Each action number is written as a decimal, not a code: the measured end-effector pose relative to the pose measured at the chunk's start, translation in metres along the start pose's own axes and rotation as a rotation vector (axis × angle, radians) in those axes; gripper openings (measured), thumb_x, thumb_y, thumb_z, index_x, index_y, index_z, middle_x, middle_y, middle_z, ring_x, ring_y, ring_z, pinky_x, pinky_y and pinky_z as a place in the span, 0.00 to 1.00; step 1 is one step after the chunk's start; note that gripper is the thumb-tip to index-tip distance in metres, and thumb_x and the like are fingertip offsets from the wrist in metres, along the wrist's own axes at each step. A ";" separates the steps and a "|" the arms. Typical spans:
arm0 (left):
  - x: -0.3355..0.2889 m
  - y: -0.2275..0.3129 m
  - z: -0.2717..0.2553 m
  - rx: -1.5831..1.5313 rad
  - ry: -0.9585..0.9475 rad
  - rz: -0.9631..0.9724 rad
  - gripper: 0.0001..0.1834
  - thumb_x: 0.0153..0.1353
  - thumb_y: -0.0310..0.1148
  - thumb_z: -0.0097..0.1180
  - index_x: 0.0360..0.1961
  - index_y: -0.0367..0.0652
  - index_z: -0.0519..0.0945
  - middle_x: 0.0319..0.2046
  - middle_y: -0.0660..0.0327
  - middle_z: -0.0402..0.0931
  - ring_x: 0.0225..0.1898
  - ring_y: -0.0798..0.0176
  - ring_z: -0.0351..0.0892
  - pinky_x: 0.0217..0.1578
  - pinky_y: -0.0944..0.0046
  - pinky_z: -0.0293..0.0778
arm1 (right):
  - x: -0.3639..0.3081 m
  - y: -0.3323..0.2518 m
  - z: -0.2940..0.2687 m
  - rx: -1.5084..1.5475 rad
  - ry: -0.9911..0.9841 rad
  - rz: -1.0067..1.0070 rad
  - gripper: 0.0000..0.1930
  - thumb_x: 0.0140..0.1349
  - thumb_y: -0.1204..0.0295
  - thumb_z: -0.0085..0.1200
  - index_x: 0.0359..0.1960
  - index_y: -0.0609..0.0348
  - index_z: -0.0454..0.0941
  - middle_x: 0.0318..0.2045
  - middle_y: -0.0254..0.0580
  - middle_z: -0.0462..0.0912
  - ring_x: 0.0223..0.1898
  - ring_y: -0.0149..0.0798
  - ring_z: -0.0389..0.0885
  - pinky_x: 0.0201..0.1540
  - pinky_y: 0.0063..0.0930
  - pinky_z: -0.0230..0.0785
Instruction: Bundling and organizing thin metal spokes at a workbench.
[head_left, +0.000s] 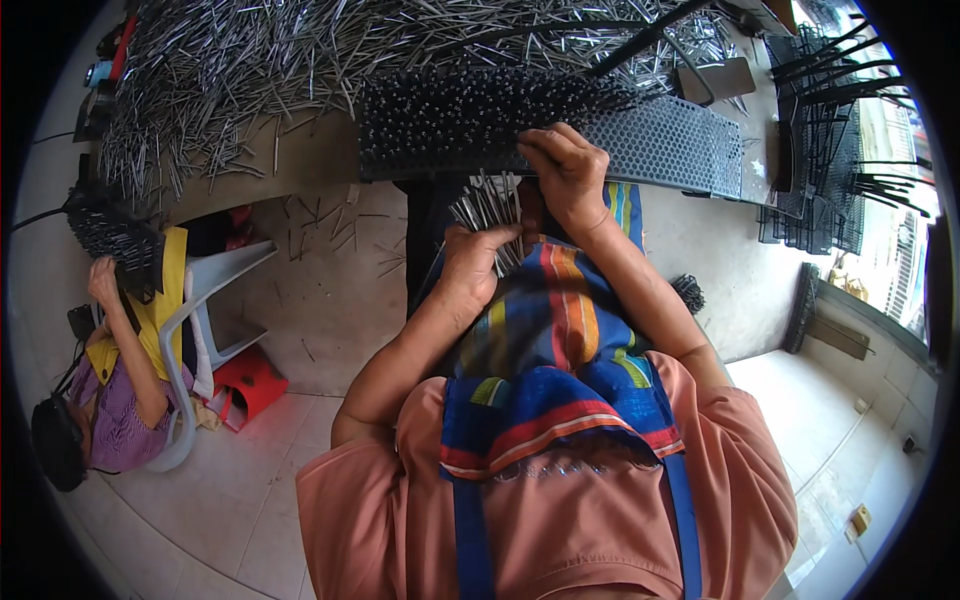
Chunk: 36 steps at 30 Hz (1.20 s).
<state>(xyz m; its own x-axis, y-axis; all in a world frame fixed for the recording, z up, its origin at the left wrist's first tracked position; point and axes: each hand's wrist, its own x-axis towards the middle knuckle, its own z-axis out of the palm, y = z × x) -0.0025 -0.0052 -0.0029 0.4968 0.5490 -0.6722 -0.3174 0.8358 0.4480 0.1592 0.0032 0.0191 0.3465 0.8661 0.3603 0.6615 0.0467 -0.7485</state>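
Observation:
My left hand (472, 262) is closed around a bundle of thin metal rods (488, 204), held upright just below the near edge of a dark perforated tray (672, 146). Thumb and fingers wrap the bundle, which sits over my striped apron (565, 300). Many rods (455, 120) stand close together in the holes across the tray's left and middle part; bare holes show on its right. My right hand (568, 172) is pinched at the tray's near edge, beside the last standing rods. Whatever lies between its fingertips is too hidden to make out.
A large heap of loose metal rods (250, 60) covers the table behind the tray. At the left, a person (125, 400) sits by a plastic chair (185, 330) working at another rod-filled tray (115, 225). Black racks (815, 160) stand at the right. Scattered rods (340, 225) lie below the table.

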 end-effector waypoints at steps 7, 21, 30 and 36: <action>-0.006 0.006 0.012 0.006 -0.025 0.026 0.14 0.52 0.13 0.56 0.41 0.32 0.82 0.33 0.53 0.84 0.30 0.58 0.85 0.32 0.62 0.83 | -0.016 0.011 -0.006 -0.135 -0.019 0.063 0.07 0.55 0.80 0.61 0.36 0.61 0.84 0.27 0.44 0.82 0.27 0.40 0.83 0.30 0.27 0.73; -0.009 0.002 0.001 -0.004 -0.002 -0.033 0.14 0.52 0.13 0.57 0.41 0.32 0.81 0.34 0.52 0.84 0.31 0.58 0.86 0.33 0.62 0.84 | -0.006 -0.014 -0.007 -0.100 -0.006 0.022 0.09 0.51 0.75 0.66 0.34 0.58 0.83 0.25 0.41 0.80 0.25 0.39 0.82 0.28 0.30 0.73; -0.008 0.004 -0.003 0.021 -0.040 -0.025 0.15 0.54 0.14 0.56 0.45 0.33 0.79 0.35 0.50 0.83 0.34 0.55 0.86 0.37 0.58 0.84 | -0.004 -0.002 -0.010 -0.118 0.048 -0.124 0.05 0.53 0.76 0.64 0.32 0.58 0.82 0.25 0.42 0.79 0.25 0.45 0.80 0.26 0.33 0.71; -0.003 0.003 0.001 0.003 -0.058 -0.042 0.17 0.51 0.12 0.57 0.44 0.33 0.81 0.35 0.53 0.84 0.33 0.57 0.86 0.36 0.61 0.85 | -0.002 0.004 -0.006 -0.189 -0.047 -0.050 0.06 0.53 0.74 0.64 0.33 0.58 0.84 0.25 0.44 0.79 0.25 0.46 0.81 0.26 0.32 0.72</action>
<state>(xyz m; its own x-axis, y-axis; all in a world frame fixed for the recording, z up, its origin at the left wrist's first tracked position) -0.0040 -0.0038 0.0012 0.5555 0.5122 -0.6550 -0.2928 0.8578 0.4225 0.1652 -0.0014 0.0183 0.2817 0.8876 0.3643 0.7917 -0.0005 -0.6109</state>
